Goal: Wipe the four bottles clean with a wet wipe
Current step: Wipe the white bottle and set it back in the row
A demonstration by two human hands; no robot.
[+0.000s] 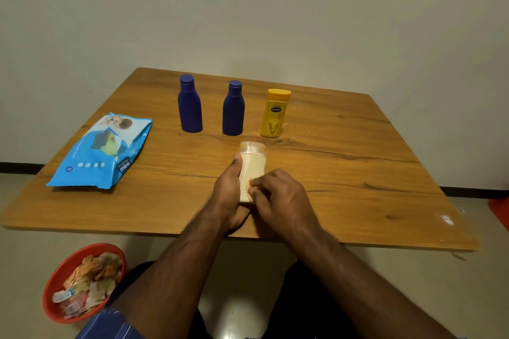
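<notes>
My left hand (230, 192) grips a cream-coloured bottle (252, 165) near the table's front edge, its cap pointing away from me. My right hand (278, 195) has its fingers curled against the bottle's lower part, pinching something pale against it; whether that is a wipe I cannot tell. Behind it stand two dark blue bottles (190, 104) (233, 109) and a yellow bottle (274, 114), upright in a row. A blue pack of wet wipes (102, 151) lies flat at the left of the table.
The wooden table (358, 173) has a white mark near its front right corner. A red bowl (55, 278) full of scraps and used wipes sits on the floor at the lower left. A plain wall stands behind the table.
</notes>
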